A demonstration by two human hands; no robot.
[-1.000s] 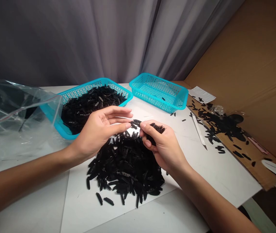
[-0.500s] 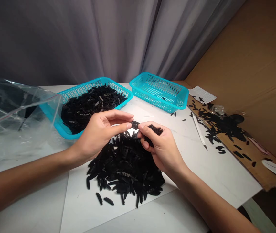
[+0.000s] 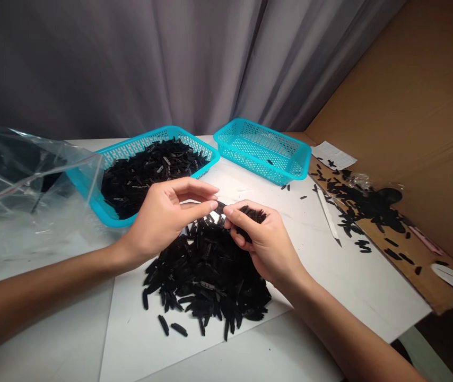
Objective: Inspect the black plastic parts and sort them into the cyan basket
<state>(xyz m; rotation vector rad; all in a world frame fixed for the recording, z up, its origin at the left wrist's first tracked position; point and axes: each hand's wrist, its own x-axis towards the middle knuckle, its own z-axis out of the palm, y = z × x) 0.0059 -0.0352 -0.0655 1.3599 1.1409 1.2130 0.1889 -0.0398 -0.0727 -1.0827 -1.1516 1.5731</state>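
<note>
My left hand (image 3: 166, 212) and my right hand (image 3: 264, 236) meet above a pile of small black strip-like pieces (image 3: 210, 276) on a white board. Between their fingertips is one black piece (image 3: 220, 207), pinched at its two ends and partly covered by the fingers. A bunch of the same pieces (image 3: 252, 216) sits in my right palm, wrapped by the curled fingers. The upper fingers of my left hand stretch out above its thumb. What the pieces are for, I cannot tell.
A turquoise basket (image 3: 111, 216) heaped with black pieces stands behind my left hand. Farther right is a second turquoise basket (image 3: 258, 159) with a single piece inside. A clear zip bag (image 3: 31, 212) lies left. More pieces (image 3: 373, 207), a white craft knife (image 3: 329, 215) and cardboard (image 3: 429, 281) are right.
The piece between my fingertips has turned: its pale-marked face showed before, and now a plain dark side shows. My right thumb has shifted slightly left. The pile looks the same.
</note>
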